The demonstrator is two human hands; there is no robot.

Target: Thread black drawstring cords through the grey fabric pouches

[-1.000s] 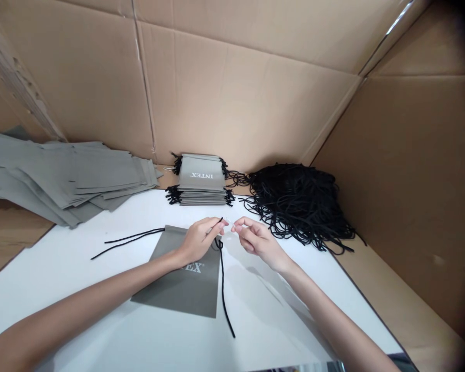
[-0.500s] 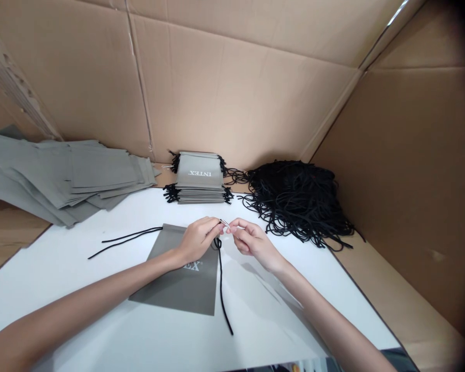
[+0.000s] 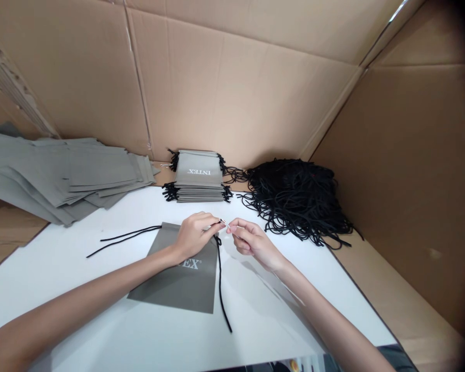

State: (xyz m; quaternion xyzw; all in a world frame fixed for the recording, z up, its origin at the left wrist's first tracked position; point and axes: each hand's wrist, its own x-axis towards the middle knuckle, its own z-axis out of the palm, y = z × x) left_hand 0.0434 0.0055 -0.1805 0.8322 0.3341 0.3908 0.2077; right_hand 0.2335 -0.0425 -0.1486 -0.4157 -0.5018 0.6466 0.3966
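A grey bag with white lettering lies flat on the white table. Two black cord ends stick out from its upper left corner, and a looped black cord hangs down along its right edge. Over the bag's upper right part, my left hand pinches one end of a small shiny metal piece. My right hand, just right of it, has thumb and forefinger closed on the other end of that piece. Whether cord runs between the fingertips is too small to tell.
Grey bags lie in a loose pile at the back left. A neat stack of lettered bags with black cord ends stands at the back middle. To its right is a heap of black cords. Cardboard walls enclose the white table.
Both hands hold nearly the same place and grip. The metal piece between the fingertips has tilted slightly, and the whole view has shifted a little.
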